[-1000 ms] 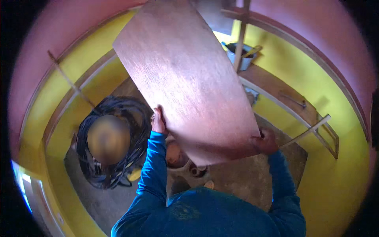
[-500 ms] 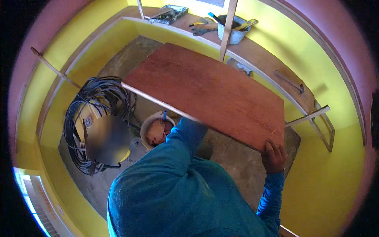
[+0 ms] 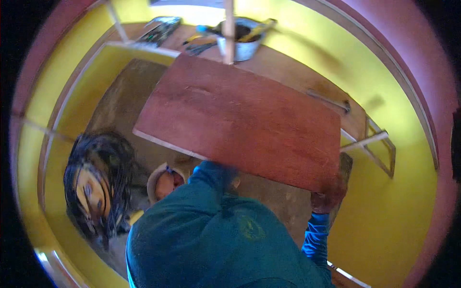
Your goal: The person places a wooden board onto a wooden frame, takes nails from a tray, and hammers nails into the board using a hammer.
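A flat rectangular reddish wooden board (image 3: 245, 120) is held level across the middle of the picture, with a pale edge on its near side. My right hand (image 3: 329, 192) is closed on the board's near right corner, blurred by motion. My left arm reaches in a blue sleeve to the board's near edge, where the hand is mostly hidden under it. Below the board at the left, partly behind my arm, is a pale bucket (image 3: 152, 185) with a reddish thing inside.
A coil of black cable (image 3: 115, 163) lies on the concrete floor (image 3: 125, 91) at left. A wooden ledge (image 3: 283, 67) along the yellow wall carries a tray (image 3: 161, 31), a bucket of tools (image 3: 237, 50) and a long metal tool (image 3: 326, 98). Wooden battens (image 3: 365, 141) jut out at right.
The board has swung from steeply raised to level, my left arm going under it. Since half a second ago the view has shifted and the board sits slightly further left.
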Demonstrator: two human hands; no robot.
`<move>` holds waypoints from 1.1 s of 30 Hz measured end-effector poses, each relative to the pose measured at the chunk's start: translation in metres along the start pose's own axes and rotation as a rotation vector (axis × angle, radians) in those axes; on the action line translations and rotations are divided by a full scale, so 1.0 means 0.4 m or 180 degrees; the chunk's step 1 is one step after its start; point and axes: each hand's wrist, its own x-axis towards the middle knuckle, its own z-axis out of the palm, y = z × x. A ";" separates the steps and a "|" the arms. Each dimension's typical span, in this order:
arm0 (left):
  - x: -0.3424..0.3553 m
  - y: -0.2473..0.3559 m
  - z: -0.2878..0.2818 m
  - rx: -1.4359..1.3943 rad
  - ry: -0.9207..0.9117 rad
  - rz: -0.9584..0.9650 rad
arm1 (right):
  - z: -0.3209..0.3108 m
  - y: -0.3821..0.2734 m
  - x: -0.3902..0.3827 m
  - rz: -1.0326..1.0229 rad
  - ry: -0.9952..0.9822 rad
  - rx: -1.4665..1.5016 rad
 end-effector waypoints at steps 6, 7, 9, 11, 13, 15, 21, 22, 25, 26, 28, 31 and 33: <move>0.006 -0.091 0.026 0.0121 -0.0047 -0.0071 | -0.006 0.035 -0.149 0.3554 -0.0692 0.4006; -0.004 -0.102 0.024 0.0156 -0.0051 -0.0060 | 0.004 0.016 -0.159 0.3590 -0.1063 0.4580; -0.027 -0.108 0.026 0.0259 -0.0068 -0.0056 | 0.027 -0.017 -0.170 0.3551 -0.1454 0.5264; -0.062 -0.121 0.035 0.0370 -0.0104 0.0009 | 0.050 -0.002 -0.178 0.3616 -0.1140 0.5383; -0.096 -0.139 0.060 0.0515 -0.0160 0.0058 | 0.050 0.056 -0.207 0.3876 -0.0470 0.5299; -0.154 -0.152 0.092 0.0656 -0.0205 0.0073 | 0.037 0.151 -0.262 0.4233 0.0356 0.5513; -0.385 -0.128 0.316 0.0878 -0.0185 -0.0087 | 0.085 0.502 -0.516 0.4323 0.1886 0.4300; -0.428 -0.142 0.351 0.0813 -0.0045 -0.0207 | -0.021 0.552 -0.457 0.4504 0.2375 0.5391; -0.505 -0.255 0.489 0.0723 0.0279 -0.0859 | -0.027 0.675 -0.623 0.4910 0.2867 0.6438; -0.444 -0.294 0.433 0.1318 -0.0017 -0.0955 | -0.019 0.713 -0.669 0.5080 0.2656 0.6525; -0.267 -0.382 0.246 0.3378 -0.1165 -0.0796 | -0.025 0.757 -0.710 0.5143 0.2724 0.6171; -0.174 -0.558 0.094 0.4031 -0.1860 -0.0549 | -0.094 0.795 -0.783 0.5253 0.3225 0.5659; -0.233 -0.716 0.179 0.4412 -0.2160 -0.0174 | -0.122 0.853 -0.868 0.5351 0.3680 0.5416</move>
